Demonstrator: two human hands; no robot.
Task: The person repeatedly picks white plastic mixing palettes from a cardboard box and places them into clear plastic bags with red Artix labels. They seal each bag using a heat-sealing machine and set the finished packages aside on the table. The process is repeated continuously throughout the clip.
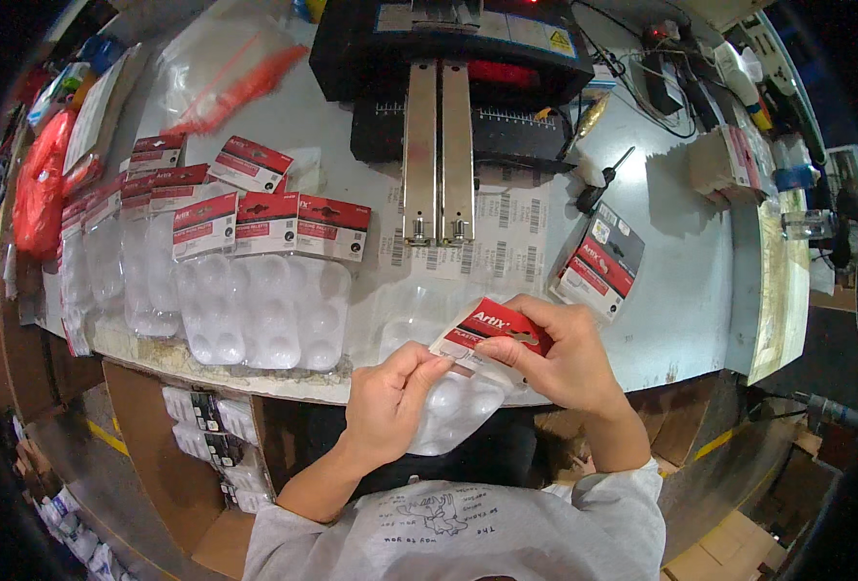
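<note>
In front of my body, at the table's front edge, both hands grip a red and white header card (497, 332). My left hand (387, 402) pinches its lower left corner between thumb and fingers. On the card's right side, my right hand (566, 360) has its thumb in front and fingers behind. A white plastic paint palette (451, 414) with round wells hangs below the card; how the two are joined is hidden by my hands. Just behind, another pale palette (417, 312) lies on the table. To the right rests a stack of header cards (598, 263).
Several carded palettes (264, 300) overlap on the left. A black bench machine (448, 48) with two metal arms (439, 155) reaches toward me over barcode label sheets (516, 232). At the right lie a screwdriver (605, 181), cables and a card bundle (724, 165). An open carton (168, 445) stands below left.
</note>
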